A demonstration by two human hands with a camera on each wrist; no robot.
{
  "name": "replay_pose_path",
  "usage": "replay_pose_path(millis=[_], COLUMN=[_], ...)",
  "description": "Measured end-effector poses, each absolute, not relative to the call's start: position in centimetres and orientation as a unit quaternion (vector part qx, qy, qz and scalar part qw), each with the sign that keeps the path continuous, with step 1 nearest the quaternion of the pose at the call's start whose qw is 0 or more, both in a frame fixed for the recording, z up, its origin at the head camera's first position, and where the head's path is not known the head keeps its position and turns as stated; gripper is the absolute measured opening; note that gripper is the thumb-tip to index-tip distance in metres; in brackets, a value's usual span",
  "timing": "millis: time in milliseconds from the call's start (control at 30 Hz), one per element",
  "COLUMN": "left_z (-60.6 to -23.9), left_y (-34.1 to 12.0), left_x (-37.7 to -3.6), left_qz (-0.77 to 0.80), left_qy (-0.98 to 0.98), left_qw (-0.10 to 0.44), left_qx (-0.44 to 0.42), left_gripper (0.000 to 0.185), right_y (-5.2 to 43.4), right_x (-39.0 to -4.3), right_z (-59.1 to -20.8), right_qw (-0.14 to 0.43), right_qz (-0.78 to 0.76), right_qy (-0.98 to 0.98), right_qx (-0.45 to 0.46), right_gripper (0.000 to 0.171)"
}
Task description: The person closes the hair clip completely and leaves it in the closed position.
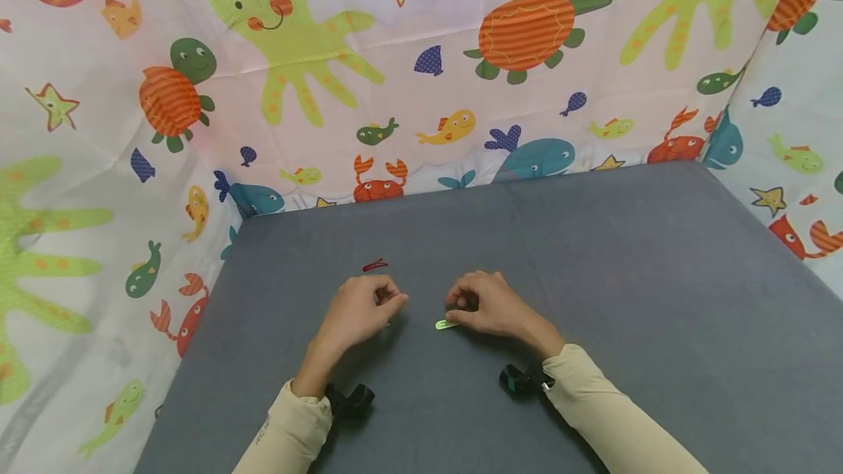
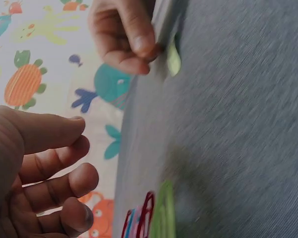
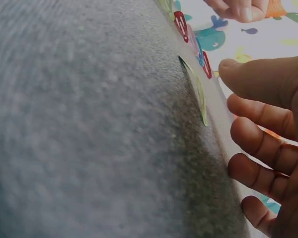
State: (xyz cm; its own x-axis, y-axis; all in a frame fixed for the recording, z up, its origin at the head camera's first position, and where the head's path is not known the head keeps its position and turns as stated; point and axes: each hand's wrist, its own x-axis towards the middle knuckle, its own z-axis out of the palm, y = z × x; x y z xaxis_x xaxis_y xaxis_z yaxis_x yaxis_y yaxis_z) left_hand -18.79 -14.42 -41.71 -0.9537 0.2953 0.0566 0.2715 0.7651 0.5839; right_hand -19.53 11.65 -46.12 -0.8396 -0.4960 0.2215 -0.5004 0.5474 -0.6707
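My left hand (image 1: 369, 307) hovers low over the grey table (image 1: 626, 291) with its fingers (image 2: 64, 181) loosely curled and nothing in them. A red hair clip (image 1: 375, 265) lies just beyond it. In the left wrist view, a red and pink clip (image 2: 139, 222) and a green clip (image 2: 164, 214) lie close under that hand. My right hand (image 1: 484, 306) is a little to the right, fingers (image 3: 260, 141) loosely curled and holding nothing. A light green hair clip (image 1: 446, 325) (image 3: 198, 94) lies flat on the table at its thumb tip, and I cannot tell if they touch.
A cloth printed with sea animals (image 1: 421, 79) walls the table at the back and on both sides. Black wrist cameras (image 1: 349, 399) (image 1: 522, 379) sit on both forearms. Bare grey table surface stretches to the right and towards me.
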Motion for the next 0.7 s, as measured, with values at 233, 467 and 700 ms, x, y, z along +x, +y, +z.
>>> replay_pose_path(millis=[233, 467, 700], left_z=[-41.0, -40.5, -40.4], left_y=[-16.2, -16.9, -16.9], left_x=[-19.1, -19.3, -19.0], left_qz=[0.293, 0.281, 0.262], left_qy=[0.943, 0.947, 0.951], left_qw=[0.046, 0.061, 0.058], left_qx=[0.148, 0.144, 0.154], left_gripper=[0.016, 0.014, 0.011], right_y=[11.1, 10.5, 9.7], right_x=[-19.5, -19.4, -19.3], right_z=[-46.5, -46.3, -46.2], right_qw=[0.024, 0.036, 0.035], right_qz=[0.394, 0.396, 0.39], right_qy=[-0.872, -0.87, -0.873], right_qx=[0.29, 0.291, 0.293], right_gripper=[0.016, 0.019, 0.02])
